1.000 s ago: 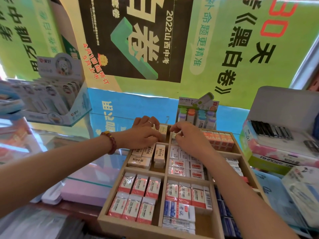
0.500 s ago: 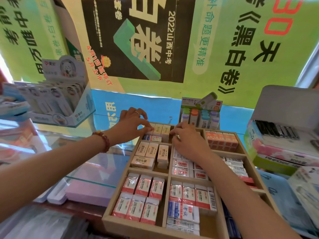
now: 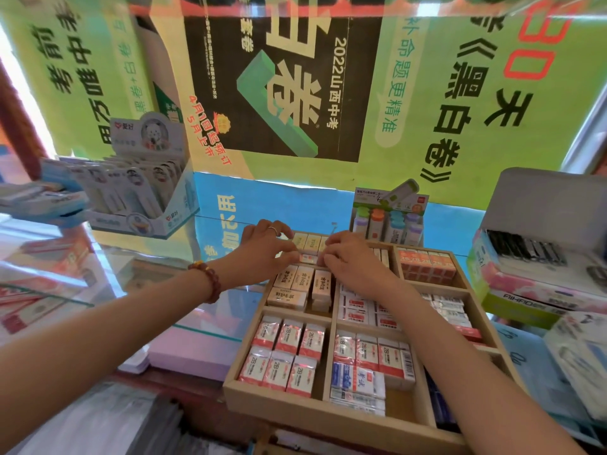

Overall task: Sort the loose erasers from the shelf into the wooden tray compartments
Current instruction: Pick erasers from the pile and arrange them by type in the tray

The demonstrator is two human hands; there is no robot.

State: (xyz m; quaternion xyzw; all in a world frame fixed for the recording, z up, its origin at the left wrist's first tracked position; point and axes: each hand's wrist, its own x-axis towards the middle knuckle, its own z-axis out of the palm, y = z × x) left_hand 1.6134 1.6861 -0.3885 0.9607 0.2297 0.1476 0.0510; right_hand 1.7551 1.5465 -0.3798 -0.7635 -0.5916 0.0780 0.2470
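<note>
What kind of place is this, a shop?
Probably a stationery shop: a wooden tray of wrapped erasers, a retail display box to its left, and study-book posters behind.

**Eraser tray: a count of what shows**

One wooden tray (image 3: 295,410).

Its near left compartment holds six red-and-white erasers (image 3: 289,353), in two rows of three. The near middle compartment shows three more of them in one row, and one blue-and-white eraser (image 3: 358,379) on a stack too hidden to count.

Just beyond the six, at least four cream erasers (image 3: 302,280) show.

Behind the tray, one display box (image 3: 391,198) shows four capped tubes (image 3: 376,223).

Two hands reach in: the left hand (image 3: 266,254), wearing one ring (image 3: 272,229) and one bead bracelet (image 3: 210,280), and the right hand (image 3: 354,261).
</note>
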